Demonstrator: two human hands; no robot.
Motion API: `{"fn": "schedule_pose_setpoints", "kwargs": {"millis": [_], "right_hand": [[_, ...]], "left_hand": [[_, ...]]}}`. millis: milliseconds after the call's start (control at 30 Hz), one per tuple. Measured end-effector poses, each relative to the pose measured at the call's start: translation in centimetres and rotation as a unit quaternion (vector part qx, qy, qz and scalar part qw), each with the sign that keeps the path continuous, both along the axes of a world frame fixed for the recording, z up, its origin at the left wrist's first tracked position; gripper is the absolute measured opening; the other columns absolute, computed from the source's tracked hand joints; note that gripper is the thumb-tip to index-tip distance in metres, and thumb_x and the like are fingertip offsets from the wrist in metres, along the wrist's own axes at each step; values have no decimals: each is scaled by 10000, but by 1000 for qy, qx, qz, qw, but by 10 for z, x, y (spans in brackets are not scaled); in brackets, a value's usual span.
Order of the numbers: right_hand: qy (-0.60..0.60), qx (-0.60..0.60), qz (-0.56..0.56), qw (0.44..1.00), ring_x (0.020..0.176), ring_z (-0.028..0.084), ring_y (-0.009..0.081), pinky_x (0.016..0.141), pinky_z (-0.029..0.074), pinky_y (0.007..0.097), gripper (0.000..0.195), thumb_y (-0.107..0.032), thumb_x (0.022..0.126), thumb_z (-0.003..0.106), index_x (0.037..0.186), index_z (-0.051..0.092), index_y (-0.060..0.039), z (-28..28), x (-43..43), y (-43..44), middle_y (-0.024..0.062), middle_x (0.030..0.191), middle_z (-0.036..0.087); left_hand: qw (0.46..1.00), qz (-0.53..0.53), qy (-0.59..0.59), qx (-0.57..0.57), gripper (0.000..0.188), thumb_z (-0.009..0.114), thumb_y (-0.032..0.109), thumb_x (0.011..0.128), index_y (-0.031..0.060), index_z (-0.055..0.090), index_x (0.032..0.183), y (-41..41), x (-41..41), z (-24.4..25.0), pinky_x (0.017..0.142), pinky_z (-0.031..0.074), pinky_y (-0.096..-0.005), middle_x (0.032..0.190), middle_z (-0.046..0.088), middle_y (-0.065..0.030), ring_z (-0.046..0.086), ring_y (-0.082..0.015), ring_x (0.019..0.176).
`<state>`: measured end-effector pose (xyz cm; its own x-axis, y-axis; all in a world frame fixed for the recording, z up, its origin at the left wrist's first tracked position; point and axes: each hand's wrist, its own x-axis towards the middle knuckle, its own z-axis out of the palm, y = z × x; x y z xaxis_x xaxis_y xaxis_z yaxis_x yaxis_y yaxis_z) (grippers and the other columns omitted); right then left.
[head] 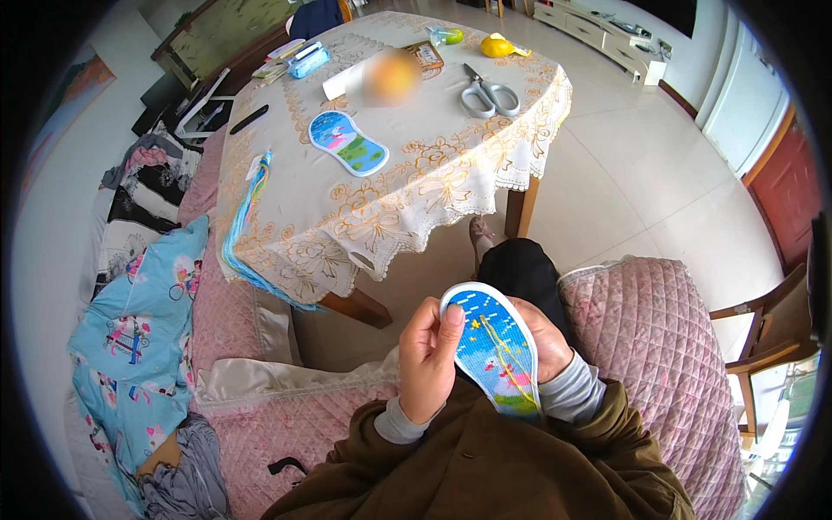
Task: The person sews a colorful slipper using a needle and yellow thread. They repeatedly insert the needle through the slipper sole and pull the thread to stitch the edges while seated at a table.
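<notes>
My left hand (429,357) grips the left edge of a cross-stitch insole (478,364), thumb on the stitched face. The insole has a white rim and a blue sky with yellow stars above pink and green patches. A loose yellow thread (499,344) trails down its face from a star. Behind the right edge is my right hand (549,341), its fingertips hidden by the insole. On the table lies a similar insole (349,143), stitched side up. A hank of blue, green and yellow embroidery threads (240,227) hangs over the near left table edge.
On the lace tablecloth (416,162) lie grey-handled scissors (489,94), a black pen-like object (249,119), a tissue pack (309,60) and a yellow fruit (496,46). A quilted pink seat cover (650,338) is at my right; a blue printed cloth (146,312) lies left.
</notes>
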<state>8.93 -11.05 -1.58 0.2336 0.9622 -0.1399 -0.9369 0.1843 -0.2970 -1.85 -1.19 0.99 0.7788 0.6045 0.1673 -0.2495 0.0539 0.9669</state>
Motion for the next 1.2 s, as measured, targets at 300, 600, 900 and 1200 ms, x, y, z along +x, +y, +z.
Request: {"fn": "schedule_pose_setpoints", "kwargs": {"millis": [300, 600, 900, 1200], "right_hand": [[25, 37, -179, 983, 758, 625, 123, 667, 535, 233, 135, -148, 909, 537, 965, 540, -25, 16, -10, 18, 111, 996, 629], [-55, 6, -328, 943, 811, 579, 184, 744, 521, 246, 98, -13, 905, 458, 853, 524, 37, -70, 95, -86, 117, 859, 583], [-300, 11, -577, 759, 1059, 557, 281, 1030, 392, 352, 250, -79, 947, 405, 804, 542, 73, -156, 179, -365, 185, 946, 599], [-445, -344, -559, 609, 734, 592, 144, 647, 480, 239, 143, -136, 922, 520, 911, 615, -29, -37, 91, -154, 60, 790, 626]], "left_hand": [[1000, 18, -4, -8, 296, 494, 205, 960, 74, 380, 720, 4, 0, -1, 513, 256, -178, 666, 356, 59, 285, -3, 610], [995, 101, -17, -14, 298, 505, 203, 955, 72, 401, 709, 29, 0, -11, 501, 262, -180, 650, 368, 66, 290, 2, 605], [976, 217, -12, -26, 327, 510, 241, 953, 82, 422, 681, 80, -21, -28, 496, 296, -177, 642, 406, 71, 326, 1, 583], [960, 132, -55, -241, 234, 486, 254, 959, 80, 528, 809, 51, -4, -10, 562, 415, -189, 757, 573, 45, 497, -8, 643]]}}
